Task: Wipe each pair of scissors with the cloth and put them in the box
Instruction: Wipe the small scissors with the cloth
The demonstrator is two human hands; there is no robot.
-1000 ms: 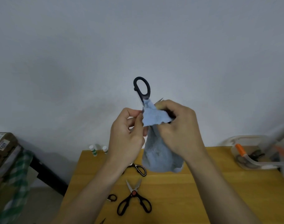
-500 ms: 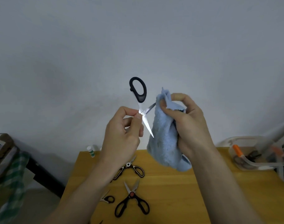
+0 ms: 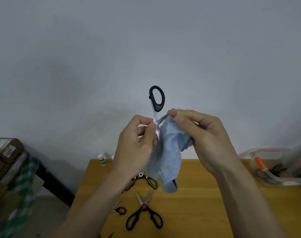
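The left hand (image 3: 135, 140) pinches the black-handled scissors (image 3: 157, 107) near the pivot, handle up, above the worktop (image 3: 197, 203); the right hand (image 3: 200, 134) grips the blue cloth (image 3: 165, 162) against 1 blade; the clear box (image 3: 275, 169) sits far right.

I see a plain pale grey wall (image 3: 146, 40) filling most of my view, evenly lit with soft light and a faint shadow low down. Below it stands a wooden bench (image 3: 206, 203) with a warm yellow-brown top, its far edge set against the wall. To my left, a green-and-white checked cloth (image 3: 24, 182) hangs beside stacked brown cardboard boxes (image 3: 7, 150), one bearing a white label. A dark bar (image 3: 52, 181) slants down between the boxes and the bench. The floor (image 3: 48, 213) at lower left looks dull grey-brown and dim.
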